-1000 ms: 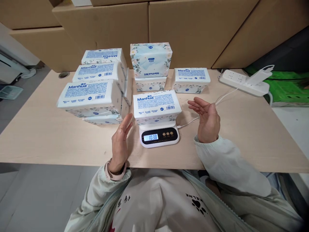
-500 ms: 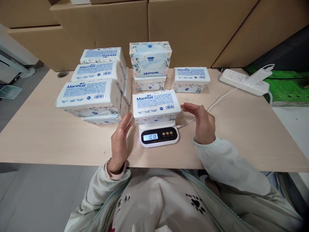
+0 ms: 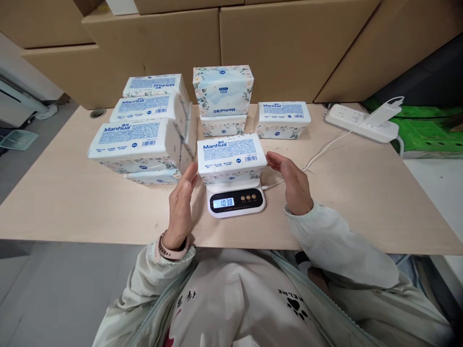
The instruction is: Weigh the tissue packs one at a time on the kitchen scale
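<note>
A white and blue tissue pack lies flat on a small white digital scale, whose lit display reads 103.8. On the pack's left side is my left hand, fingers stretched forward, with a pink watch band at the wrist. My right hand faces the pack's right end, its fingertips very near or touching the corner. Both palms are turned inward and the fingers are extended. Whether the left fingertips touch the pack, I cannot tell.
Stacked tissue packs stand at the left. Behind the scale an upright pack rests on another, with a single pack to its right. A white power strip and its cable lie at the right. Cardboard boxes line the back.
My hands have drawn closer to the tissue pack from both sides, the right one moving left. The pack stays on the scale and the reading is the same. The view has shifted slightly.
</note>
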